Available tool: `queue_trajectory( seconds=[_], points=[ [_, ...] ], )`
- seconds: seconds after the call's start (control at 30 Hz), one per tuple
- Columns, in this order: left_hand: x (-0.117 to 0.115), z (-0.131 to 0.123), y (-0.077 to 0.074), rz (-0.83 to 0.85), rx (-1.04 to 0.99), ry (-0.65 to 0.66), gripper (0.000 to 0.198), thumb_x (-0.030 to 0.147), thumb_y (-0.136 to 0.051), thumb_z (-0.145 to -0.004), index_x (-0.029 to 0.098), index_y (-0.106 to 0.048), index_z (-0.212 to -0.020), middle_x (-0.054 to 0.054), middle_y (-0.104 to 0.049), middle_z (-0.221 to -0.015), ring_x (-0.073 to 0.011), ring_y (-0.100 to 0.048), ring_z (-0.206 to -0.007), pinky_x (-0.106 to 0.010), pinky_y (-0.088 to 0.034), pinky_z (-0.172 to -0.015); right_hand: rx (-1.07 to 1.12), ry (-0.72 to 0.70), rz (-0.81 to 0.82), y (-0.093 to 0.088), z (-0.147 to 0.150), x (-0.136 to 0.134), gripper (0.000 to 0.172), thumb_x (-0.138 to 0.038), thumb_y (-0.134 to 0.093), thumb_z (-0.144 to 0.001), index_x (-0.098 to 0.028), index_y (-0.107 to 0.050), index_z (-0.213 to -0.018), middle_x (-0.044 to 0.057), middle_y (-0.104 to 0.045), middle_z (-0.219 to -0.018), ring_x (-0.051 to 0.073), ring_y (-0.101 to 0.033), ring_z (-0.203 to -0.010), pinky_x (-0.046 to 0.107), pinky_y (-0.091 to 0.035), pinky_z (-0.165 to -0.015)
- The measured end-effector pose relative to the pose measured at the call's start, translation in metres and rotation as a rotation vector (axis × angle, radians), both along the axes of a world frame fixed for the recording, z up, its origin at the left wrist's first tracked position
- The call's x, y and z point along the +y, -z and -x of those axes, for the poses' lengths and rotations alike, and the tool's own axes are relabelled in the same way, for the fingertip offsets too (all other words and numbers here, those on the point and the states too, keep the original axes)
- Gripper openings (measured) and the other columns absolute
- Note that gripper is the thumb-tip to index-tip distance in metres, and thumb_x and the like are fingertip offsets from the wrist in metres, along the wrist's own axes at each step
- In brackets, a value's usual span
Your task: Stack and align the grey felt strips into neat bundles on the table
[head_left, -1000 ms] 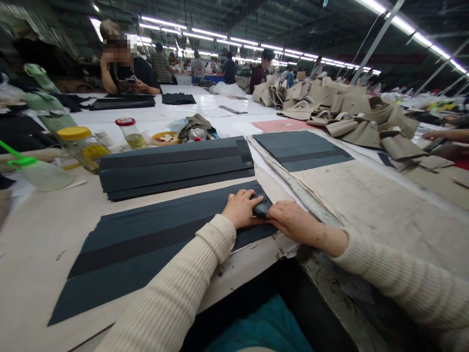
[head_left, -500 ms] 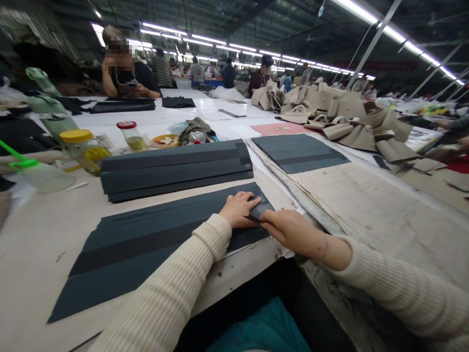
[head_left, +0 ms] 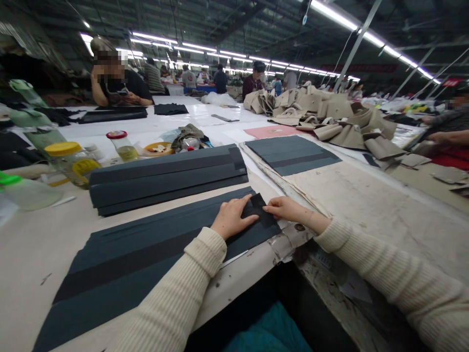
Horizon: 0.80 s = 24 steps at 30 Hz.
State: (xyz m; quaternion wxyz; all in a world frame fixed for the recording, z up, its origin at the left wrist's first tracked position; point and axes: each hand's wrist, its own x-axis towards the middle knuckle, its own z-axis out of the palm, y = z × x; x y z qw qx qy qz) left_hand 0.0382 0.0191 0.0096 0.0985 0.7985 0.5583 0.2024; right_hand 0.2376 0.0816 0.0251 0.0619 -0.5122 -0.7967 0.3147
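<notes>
A long dark blue-grey fabric panel (head_left: 146, 234) with a black band along it lies flat on the table before me. At its right end sits a small black patch (head_left: 259, 205). My left hand (head_left: 231, 221) rests on the panel, its fingers spread and its thumb and forefinger on either side of the patch's left part. My right hand (head_left: 287, 209) is closed in a pinch at the right edge of the black patch. The fingertips cover that bit of the edge.
A folded stack of similar dark panels (head_left: 168, 178) lies behind, another panel (head_left: 293, 154) to the right. Jars, including a yellow-lidded one (head_left: 69, 164), and a squeeze bottle (head_left: 29, 190) stand left. Beige pieces (head_left: 322, 112) are heaped at the far right. A person (head_left: 117, 83) sits opposite.
The black piece, earlier folded up at the panel's end, now lies flatter as a dark patch. My right hand has moved up and slightly right; my left hand has shifted a little left. The view has tilted.
</notes>
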Motion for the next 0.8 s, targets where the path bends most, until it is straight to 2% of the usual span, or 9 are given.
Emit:
queue_trajectory(
  seconds=[0.2,0.37,0.57,0.7,0.8],
  points=[
    [-0.002,-0.001,0.000,-0.002,-0.004,-0.024,0.059,0.044,-0.043,-0.082,0.023,-0.024,-0.134,-0.007,-0.053,-0.121,-0.0217,-0.049,-0.109,-0.036,-0.037,-0.088,-0.128,-0.017,-0.126,-0.001,0.003,-0.001,0.034,-0.045,-0.045,-0.079,-0.016,-0.059,-0.068,0.001,-0.059,-0.056,0.011,-0.051,-0.053,0.021,-0.033,-0.049],
    [-0.003,-0.002,0.002,-0.050,0.065,0.001,0.046,0.044,-0.040,-0.084,0.026,-0.037,-0.127,-0.004,-0.050,-0.126,-0.0204,-0.043,-0.114,-0.035,-0.037,-0.088,-0.191,-0.048,-0.243,-0.003,0.004,-0.006,0.033,-0.044,-0.044,-0.081,-0.017,-0.059,-0.069,0.002,-0.059,-0.061,0.012,-0.051,-0.058,0.022,-0.030,-0.051],
    [-0.002,-0.005,0.003,-0.068,0.144,-0.005,0.042,0.045,-0.035,-0.086,0.025,-0.046,-0.121,-0.005,-0.049,-0.125,-0.0218,-0.041,-0.113,-0.037,-0.037,-0.086,-0.271,-0.058,-0.269,-0.008,0.008,-0.009,0.031,-0.041,-0.044,-0.081,-0.017,-0.057,-0.068,0.002,-0.059,-0.063,0.012,-0.050,-0.058,0.022,-0.028,-0.050],
    [-0.002,-0.007,0.003,-0.078,0.183,-0.007,0.043,0.045,-0.031,-0.087,0.026,-0.045,-0.122,-0.005,-0.048,-0.126,-0.0231,-0.040,-0.113,-0.038,-0.037,-0.086,-0.304,-0.064,-0.268,-0.010,0.007,-0.010,0.030,-0.041,-0.044,-0.082,-0.017,-0.057,-0.071,0.003,-0.061,-0.066,0.013,-0.053,-0.060,0.022,-0.032,-0.052],
    [-0.003,-0.008,0.003,-0.088,0.207,-0.011,0.042,0.044,-0.029,-0.088,0.026,-0.044,-0.123,-0.005,-0.046,-0.126,-0.0238,-0.039,-0.113,-0.039,-0.037,-0.086,-0.342,-0.100,-0.402,-0.011,0.006,-0.014,0.028,-0.040,-0.045,-0.082,-0.016,-0.058,-0.081,0.006,-0.063,-0.074,0.018,-0.057,-0.069,0.026,-0.039,-0.060]
  ],
)
